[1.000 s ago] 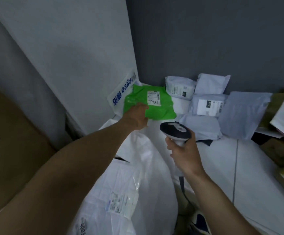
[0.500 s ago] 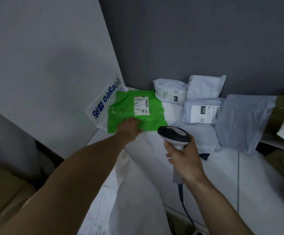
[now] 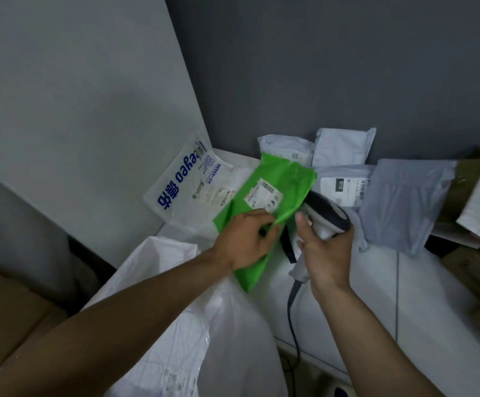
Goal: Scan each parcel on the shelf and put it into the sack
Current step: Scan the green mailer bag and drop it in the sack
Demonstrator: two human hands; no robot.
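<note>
Head view is showing the left hand gripping the green parcel by its lower half, fingers curling into the plastic, with its label facing up. That parcel is lying tilted over the white shelf, its near corner reaching the open white sack. The right hand is clasping the scanner just beside the parcel, its cable hanging down. Other parcels are resting against the dark wall behind.
</note>
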